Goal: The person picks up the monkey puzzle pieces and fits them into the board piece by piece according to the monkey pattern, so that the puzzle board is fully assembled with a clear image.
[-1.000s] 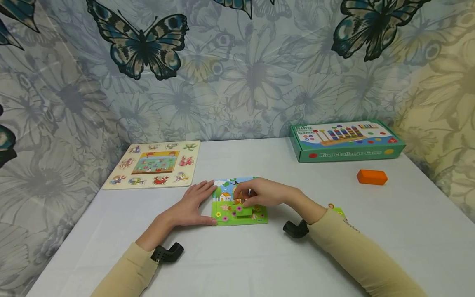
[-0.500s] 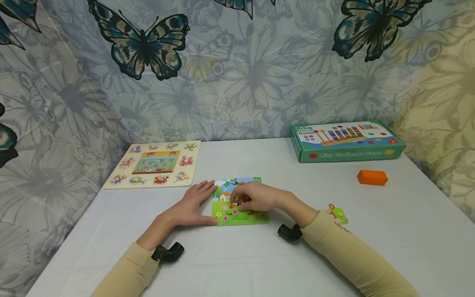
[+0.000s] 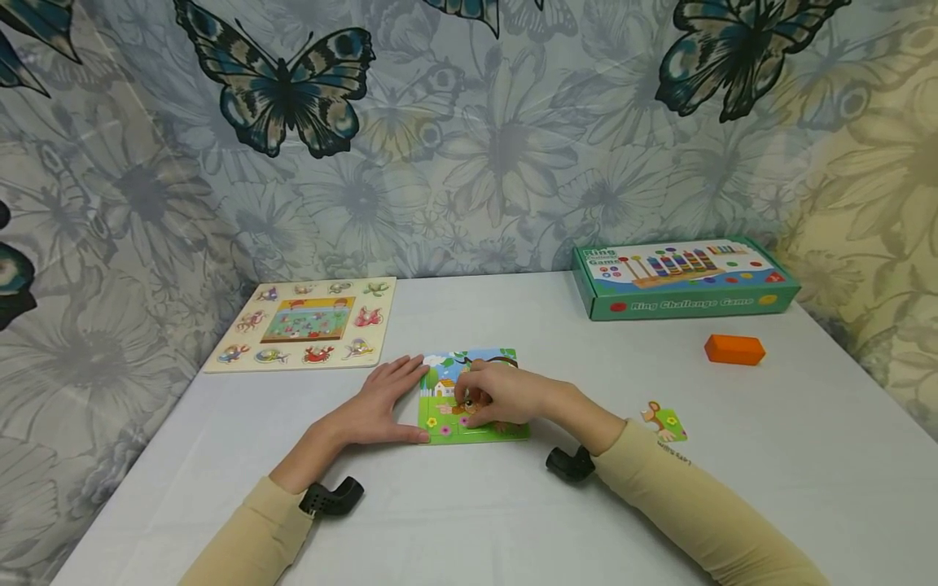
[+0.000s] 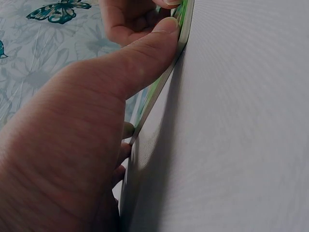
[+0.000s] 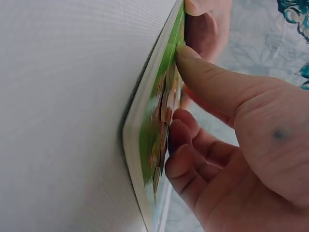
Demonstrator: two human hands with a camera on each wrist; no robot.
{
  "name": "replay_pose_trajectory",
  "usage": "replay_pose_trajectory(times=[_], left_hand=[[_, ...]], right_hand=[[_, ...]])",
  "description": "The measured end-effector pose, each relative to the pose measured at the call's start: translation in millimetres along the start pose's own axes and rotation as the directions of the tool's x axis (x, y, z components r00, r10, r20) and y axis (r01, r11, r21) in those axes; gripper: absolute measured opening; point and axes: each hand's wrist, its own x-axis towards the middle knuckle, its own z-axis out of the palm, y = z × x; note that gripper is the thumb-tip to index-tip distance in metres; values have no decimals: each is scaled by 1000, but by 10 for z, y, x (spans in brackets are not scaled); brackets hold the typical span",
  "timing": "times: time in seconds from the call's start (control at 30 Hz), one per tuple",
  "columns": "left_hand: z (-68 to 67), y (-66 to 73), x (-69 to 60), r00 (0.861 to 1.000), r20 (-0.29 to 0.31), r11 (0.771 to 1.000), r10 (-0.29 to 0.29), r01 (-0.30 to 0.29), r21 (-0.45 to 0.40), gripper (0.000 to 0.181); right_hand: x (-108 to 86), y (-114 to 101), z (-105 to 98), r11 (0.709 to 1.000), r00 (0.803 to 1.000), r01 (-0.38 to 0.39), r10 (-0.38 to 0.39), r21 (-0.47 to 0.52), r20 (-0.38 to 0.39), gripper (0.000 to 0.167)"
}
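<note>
A small, colourful picture puzzle board [image 3: 469, 439] lies flat on the white table, showing a house, trees, flowers and animals. My left hand [image 3: 372, 415] spans its left edge, with fingers stretched and thumb and fingertips touching the rim. Over the board's middle, my right hand [image 3: 513, 395] holds a flat puzzle piece [image 5: 166, 96] between thumb and curled fingers. That piece lies at the board's surface; in the head view the fingers mostly cover it. Whether it sits fully flush cannot be seen. A loose puzzle piece [image 3: 670, 423], green with a brown animal part, rests beside my right forearm.
At the back left lies a wooden board [image 3: 374, 342] with sea-animal pictures. A green Ring Challenge Game box [image 3: 689, 308] stands at the back right, with an orange block [image 3: 735, 350] in front of it. Butterfly-patterned fabric [image 3: 506, 187] hangs behind the table.
My right hand has shifted slightly left and toward me, and the green piece has come down into line with the board. The loose piece has come into fuller view. My left hand stays put.
</note>
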Motion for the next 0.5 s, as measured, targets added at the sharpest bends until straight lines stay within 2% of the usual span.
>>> replay_pose_trajectory(times=[0.27, 0.5], left_hand=[[-5, 11, 1, 1000, 3, 1000, 1, -1, -2, 104], [-4, 14, -1, 1000, -1, 1000, 0, 0, -3, 104]], right_hand=[[-8, -7, 17, 999, 999, 39, -39, -35, -5, 14], [-18, -32, -11, 998, 1000, 31, -31, -46, 4, 14]])
